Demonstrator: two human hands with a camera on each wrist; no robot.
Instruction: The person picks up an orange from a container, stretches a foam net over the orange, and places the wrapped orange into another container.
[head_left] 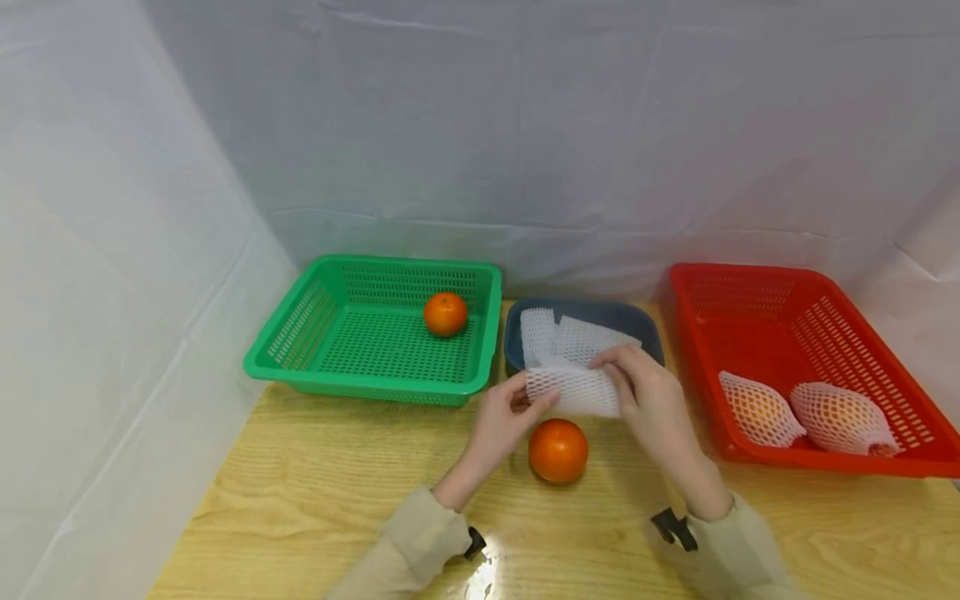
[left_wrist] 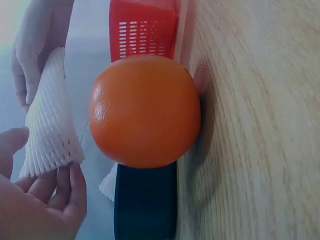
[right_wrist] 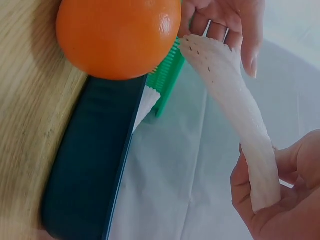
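A white foam fruit net [head_left: 573, 390] is held above the table between both hands. At its left end is my left hand [head_left: 504, 421], thumb in front and fingers behind the mesh. My right hand [head_left: 651, 400] pinches the other end, and in the right wrist view its fingers [right_wrist: 241, 187] curl round the flattened foam. Just below the net, a smooth, glossy orange fruit [head_left: 558, 451], squarish like a persimmon, sits on the wooden table. Behind the hands, a dark blue tray [head_left: 609, 310] holds more foam nets [head_left: 592, 340].
A green basket [head_left: 300, 379] at the left holds one similar orange fruit [head_left: 446, 314]. To the right stands a red basket [head_left: 731, 333] with two net-wrapped fruits [head_left: 761, 408] near its front. White sheeting [head_left: 450, 125] hangs behind and at the left.
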